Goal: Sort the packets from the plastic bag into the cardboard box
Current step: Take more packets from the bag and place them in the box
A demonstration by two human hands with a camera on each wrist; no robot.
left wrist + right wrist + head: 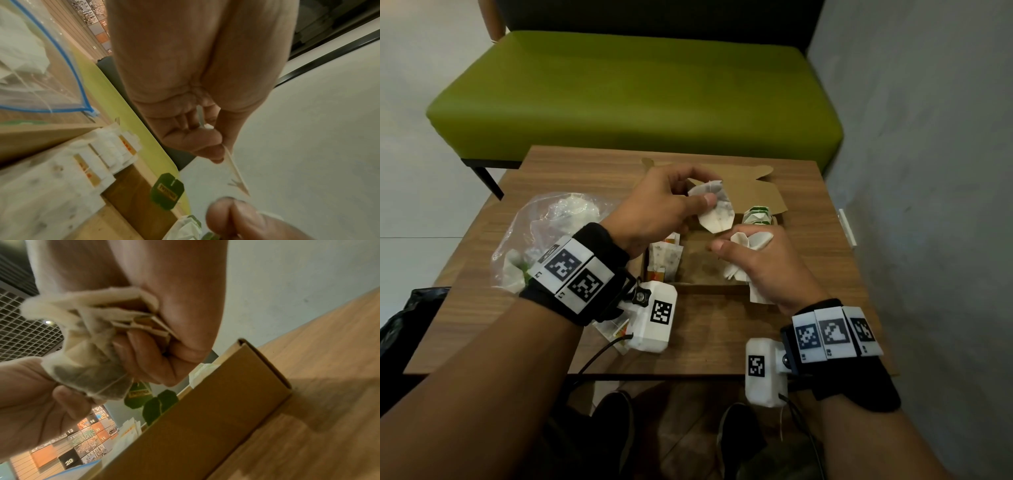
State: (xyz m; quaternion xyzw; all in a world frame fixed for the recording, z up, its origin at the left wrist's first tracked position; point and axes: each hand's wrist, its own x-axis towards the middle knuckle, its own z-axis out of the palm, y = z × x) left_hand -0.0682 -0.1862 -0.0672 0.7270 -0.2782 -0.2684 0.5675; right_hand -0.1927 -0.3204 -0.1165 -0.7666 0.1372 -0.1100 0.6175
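The left hand [654, 202] hangs over the open cardboard box [722, 287], its thumb and curled fingers [703, 200] pinching a white tea-bag packet [717, 214] by its upper edge; the packet dangles above the box's far half. In the left wrist view the pinch shows edge-on, the packet a thin sliver below the fingertips [207, 146].

The right hand [760, 267] sits at the box's right side, fingers curled round a bunch of white packets [751, 240]. Some of them poke out past the knuckles, and more paper sticks out under the palm over the box's near wall. The right wrist view shows this grip closely: the fingers [144, 353] are folded tight over several packets [88, 337], their folded paper tabs pressed against the palm.

Inside the box, packets with orange labels [666, 257] stand in a row along the left wall, and packets with green tags [756, 216] lie in the far right corner. The middle of the box floor is bare cardboard.

The plastic bag [544, 236] lies on the tabletop [722, 329] left of the box, beside the left wrist, with more white packets inside. Another orange-labelled packet [616, 332] lies on the tabletop near the front edge. A green bench [633, 96] stands beyond the tabletop.
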